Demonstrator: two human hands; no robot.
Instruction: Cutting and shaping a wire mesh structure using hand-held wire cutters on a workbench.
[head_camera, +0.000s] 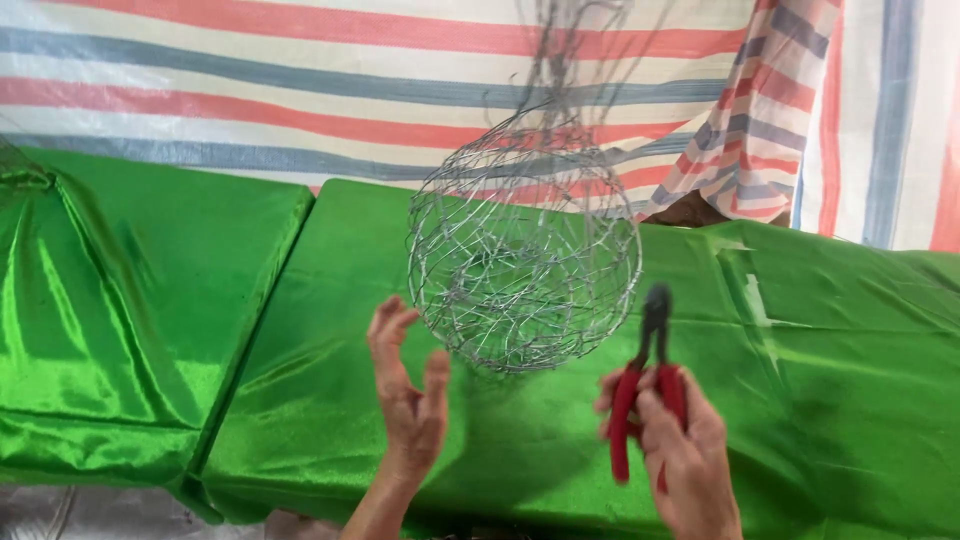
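- Wire ball (524, 255) of tangled silver strands, hanging above the green-draped table (800, 400), over its middle.
- Left hand (408, 395) spread wide and empty, just beside the ball's lower left.
- Right hand (680, 445) wrapped around red-handled pliers (645, 385), dark jaws up, near the ball's lower right.
- Striped tarp (300, 90) behind.

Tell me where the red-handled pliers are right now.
The red-handled pliers are in the right hand, low right in the head view, jaws up beside the hanging wire ball.
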